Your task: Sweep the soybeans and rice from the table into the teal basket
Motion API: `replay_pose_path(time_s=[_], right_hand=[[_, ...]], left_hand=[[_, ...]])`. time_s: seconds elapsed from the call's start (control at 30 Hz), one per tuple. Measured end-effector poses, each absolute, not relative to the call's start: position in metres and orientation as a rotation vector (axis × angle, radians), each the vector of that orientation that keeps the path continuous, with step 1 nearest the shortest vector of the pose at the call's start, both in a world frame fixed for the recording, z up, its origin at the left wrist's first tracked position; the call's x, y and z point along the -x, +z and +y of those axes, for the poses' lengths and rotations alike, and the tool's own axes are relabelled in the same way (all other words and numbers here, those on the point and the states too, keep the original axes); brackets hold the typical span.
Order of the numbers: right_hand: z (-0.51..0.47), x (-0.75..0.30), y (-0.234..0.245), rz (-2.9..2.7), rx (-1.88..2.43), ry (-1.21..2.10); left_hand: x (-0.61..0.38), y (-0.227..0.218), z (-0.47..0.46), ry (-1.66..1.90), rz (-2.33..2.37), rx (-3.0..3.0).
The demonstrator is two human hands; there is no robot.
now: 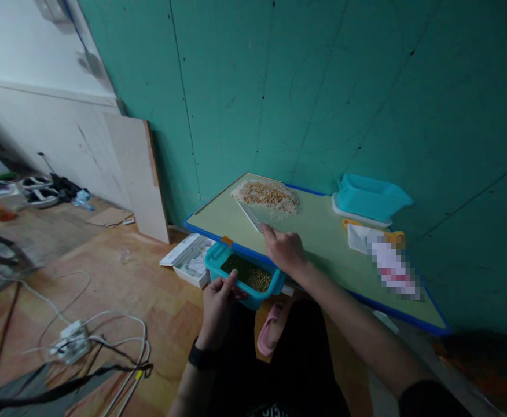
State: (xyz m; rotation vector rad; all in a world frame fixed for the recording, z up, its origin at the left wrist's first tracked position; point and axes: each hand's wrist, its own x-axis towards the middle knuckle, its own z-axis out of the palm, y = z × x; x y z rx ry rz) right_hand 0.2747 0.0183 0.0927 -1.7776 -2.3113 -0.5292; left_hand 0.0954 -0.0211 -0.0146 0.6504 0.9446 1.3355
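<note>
My left hand (219,304) is closed on the near rim of a turquoise plastic box (213,260), thumb over the edge. Dark green beans and yellow soybeans (261,281) lie in the box, which is held at the table's front edge. Over the table, my right hand (285,249) pinches one end of a flat white strip with fine ridges (249,215); its exact kind is unclear. The strip's far end reaches the left side of a spread pile of soybeans mixed with pale, rice-like grains (266,197).
The pale table (323,231) has a blue edge and stands against a green wall (245,104). At its right are another turquoise box (368,197) on a white lid and a blurred packet (395,269). Below are an open white carton (193,263), cables and a power strip (72,341).
</note>
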Motion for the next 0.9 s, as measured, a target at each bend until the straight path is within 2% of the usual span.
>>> replay_pose_path(time_s=[0.27, 0.9], right_hand=[[0.007, -0.318, 0.095, -2.294, 2.012, -0.624], [-0.007, -0.392, 0.086, -2.111, 2.024, -0.745]], left_hand=[[-0.096, -0.015, -0.023, 1.328, 0.933, -0.627], [-0.094, -0.014, -0.025, 1.320, 0.917, -0.670]])
